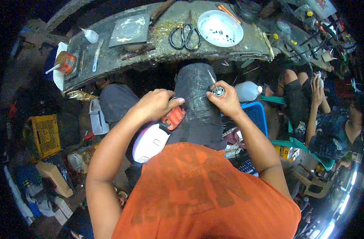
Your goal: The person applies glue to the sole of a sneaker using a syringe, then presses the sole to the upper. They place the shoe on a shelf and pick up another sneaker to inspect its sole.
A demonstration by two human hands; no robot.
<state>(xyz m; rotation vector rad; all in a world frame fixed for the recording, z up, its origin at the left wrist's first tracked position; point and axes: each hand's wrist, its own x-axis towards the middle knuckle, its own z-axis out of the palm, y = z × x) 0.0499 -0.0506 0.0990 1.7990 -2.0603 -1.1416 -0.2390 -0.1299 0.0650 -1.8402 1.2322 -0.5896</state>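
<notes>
My left hand (163,104) is closed over a red-orange ribbed piece (175,118) above my lap, thumb along its top. Against that piece lies a smooth white rounded object (151,143) with a purple edge and small slots; its kind is unclear. To the right, my right hand (226,100) grips a small round metal-rimmed piece (219,92) between thumb and fingers. A thin pale pointed rod (212,77) rises from it. The two hands are apart, on either side of my dark-trousered knee (196,91).
Ahead stands a worn workbench (162,51) with scissors (184,36), a white bowl (220,28) of dark bits, a flat slab (129,30), a squeeze bottle (89,36) and an orange container (66,63). By my right arm are a jug (248,91) and blue crate (264,119). Another person (329,119) sits at right.
</notes>
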